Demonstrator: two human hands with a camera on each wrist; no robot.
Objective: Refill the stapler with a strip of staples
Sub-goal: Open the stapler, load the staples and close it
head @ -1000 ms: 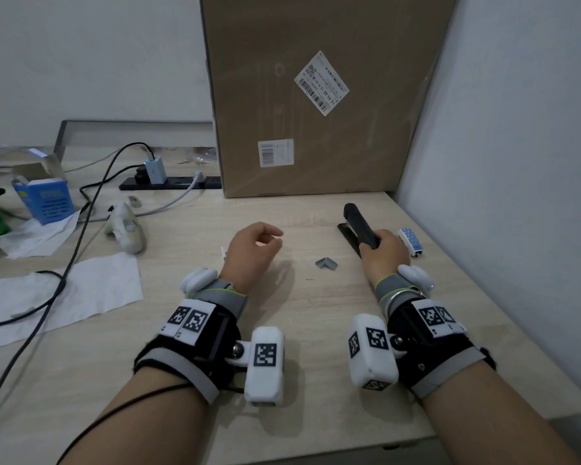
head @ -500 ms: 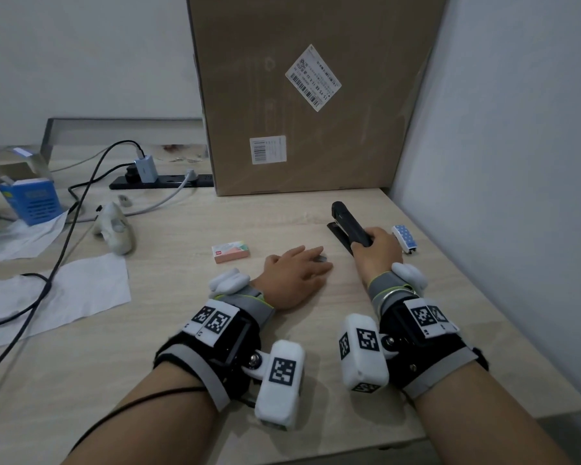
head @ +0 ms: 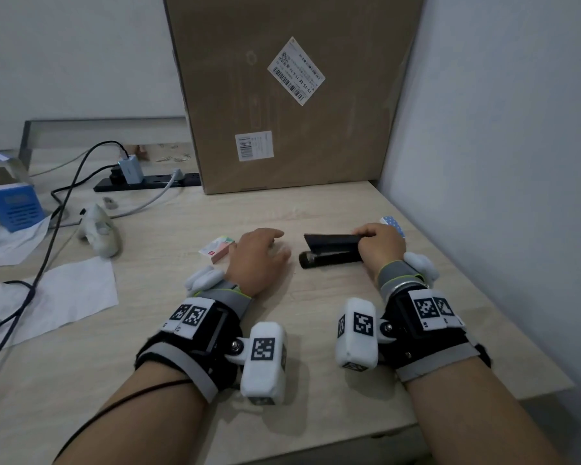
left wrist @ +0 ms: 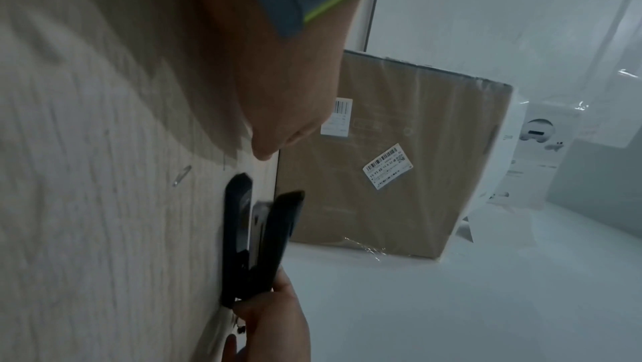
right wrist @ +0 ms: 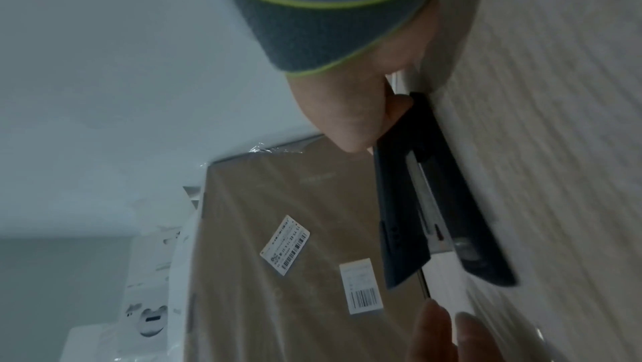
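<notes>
While right grip (head: 379, 245) clasps stapler (head: 331, 251) | left grip (head: 259, 255) flat, relaxed

The stapler (head: 329, 250) is showing matte black against the pale, wood-grained worktop (head: 316, 330). A brown cardboard box (head: 282, 95) is carrying white barcode labels. The small staple box (head: 216, 250) is showing pink and green, the wrist bands (head: 396, 275) grey edged in lime, and the wrist-worn markers (head: 363, 322) black-and-white squares.
</notes>
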